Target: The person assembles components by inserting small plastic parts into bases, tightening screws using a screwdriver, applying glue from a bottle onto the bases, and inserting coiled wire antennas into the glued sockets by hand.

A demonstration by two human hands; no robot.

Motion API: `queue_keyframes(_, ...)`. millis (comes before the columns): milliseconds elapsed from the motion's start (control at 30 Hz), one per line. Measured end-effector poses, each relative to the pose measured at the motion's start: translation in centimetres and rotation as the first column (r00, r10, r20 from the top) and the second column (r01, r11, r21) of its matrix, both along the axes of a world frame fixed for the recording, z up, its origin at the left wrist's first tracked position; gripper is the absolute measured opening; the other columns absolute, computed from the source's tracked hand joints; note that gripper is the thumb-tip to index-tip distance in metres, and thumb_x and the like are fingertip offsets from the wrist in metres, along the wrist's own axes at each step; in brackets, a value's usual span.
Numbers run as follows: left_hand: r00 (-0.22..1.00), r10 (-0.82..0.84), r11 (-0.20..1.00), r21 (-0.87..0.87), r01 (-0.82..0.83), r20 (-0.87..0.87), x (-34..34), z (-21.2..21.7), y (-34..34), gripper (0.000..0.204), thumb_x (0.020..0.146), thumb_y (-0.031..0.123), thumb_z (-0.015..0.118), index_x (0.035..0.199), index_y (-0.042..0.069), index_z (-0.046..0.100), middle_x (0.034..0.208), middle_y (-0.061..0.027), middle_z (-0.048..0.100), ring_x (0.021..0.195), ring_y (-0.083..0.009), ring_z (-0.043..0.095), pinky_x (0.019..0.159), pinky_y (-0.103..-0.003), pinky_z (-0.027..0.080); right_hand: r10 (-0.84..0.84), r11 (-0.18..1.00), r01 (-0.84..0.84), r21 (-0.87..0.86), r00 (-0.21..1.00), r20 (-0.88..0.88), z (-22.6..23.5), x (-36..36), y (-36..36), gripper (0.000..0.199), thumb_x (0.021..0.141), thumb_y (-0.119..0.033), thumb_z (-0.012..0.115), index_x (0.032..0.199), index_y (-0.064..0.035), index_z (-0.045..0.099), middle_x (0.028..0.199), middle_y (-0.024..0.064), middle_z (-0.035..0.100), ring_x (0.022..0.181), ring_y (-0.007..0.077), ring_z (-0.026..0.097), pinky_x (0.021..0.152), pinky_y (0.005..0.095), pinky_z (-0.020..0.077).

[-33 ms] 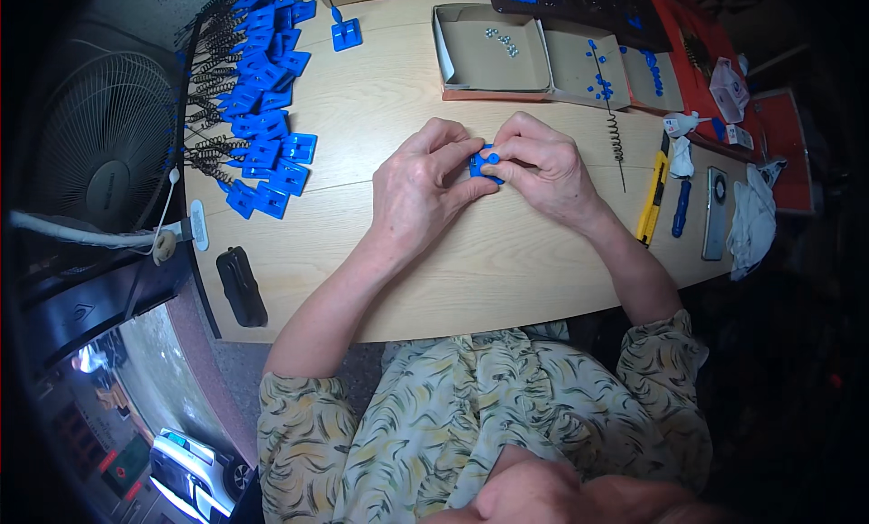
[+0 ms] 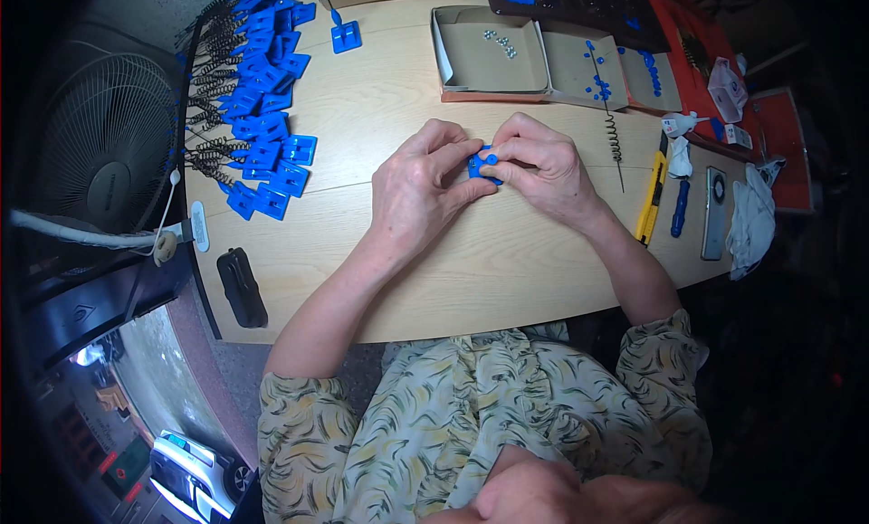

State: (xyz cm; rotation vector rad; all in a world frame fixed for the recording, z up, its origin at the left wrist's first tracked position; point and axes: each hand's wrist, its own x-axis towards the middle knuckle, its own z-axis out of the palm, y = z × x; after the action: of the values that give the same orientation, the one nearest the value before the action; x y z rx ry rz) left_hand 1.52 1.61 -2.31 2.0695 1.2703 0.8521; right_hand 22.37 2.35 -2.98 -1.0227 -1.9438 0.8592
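Note:
Above the middle of the wooden table, my left hand (image 2: 416, 176) has its thumb and fingers closed on a small blue plastic piece (image 2: 474, 168). My right hand (image 2: 543, 166) pinches a little round blue knob (image 2: 491, 159) against that same piece; its fingertips cover part of both. Along the left edge lies a heap of blue square plastic bases (image 2: 262, 153) with dark coil springs (image 2: 217, 117) attached. A single blue base (image 2: 345, 37) with a spring stands apart from them. To the right of my hands, a loose dark coil spring (image 2: 615, 135) leans over a cardboard tray.
Behind my hands stand an open cardboard box (image 2: 445, 88) with clear bits and a tray (image 2: 579, 53) of small blue parts. At right lie a yellow utility knife (image 2: 652, 203), a blue-handled tool (image 2: 680, 209), a phone (image 2: 715, 212) and white cloth (image 2: 753, 221). A black case (image 2: 240, 289) and fan (image 2: 109, 180) are left.

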Motion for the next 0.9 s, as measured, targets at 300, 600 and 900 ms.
queue_keyframes(300,1.0,-0.004,1.0,-0.01,0.004,-0.007,0.0,0.2,0.0,0.049,0.067,0.027,0.092,0.111,0.01,0.078,0.103,-0.0029,0.067,0.078,-0.0184,0.069,0.068,-0.034,0.058,0.045,0.985,-0.059,-0.16,0.995,-0.09,0.9,1.1,0.3,0.022,0.083,-0.006,0.079,0.104,-0.0006,0.074,0.102,0.0044,0.065,0.095,0.0152,0.065,0.082,0.029,0.0531)
queue_keyframes(600,0.999,-0.026,0.998,0.048,0.028,-0.032,0.0,0.4,-0.5,0.049,0.07,0.026,0.092,0.113,0.008,0.076,0.103,-0.0039,0.066,0.076,-0.017,0.067,0.067,-0.033,0.056,0.037,0.999,-0.04,-0.025,0.991,-0.125,-0.7,0.4,-0.3,0.014,0.084,-0.001,0.075,0.098,0.0016,0.072,0.095,0.0079,0.066,0.092,0.0175,0.065,0.081,0.0299,0.0533)
queue_keyframes(900,0.966,-0.008,0.999,-0.035,0.017,0.258,0.6,0.0,-0.7,0.041,0.08,0.02,0.088,0.115,0.004,0.076,0.104,-0.0071,0.065,0.076,-0.0117,0.063,0.065,-0.027,0.053,-0.01,0.995,0.017,0.101,0.998,-0.067,-0.9,0.3,-0.8,0.017,0.082,-0.004,0.077,0.096,0.0011,0.069,0.096,0.0091,0.066,0.091,0.0224,0.066,0.081,0.0334,0.054)
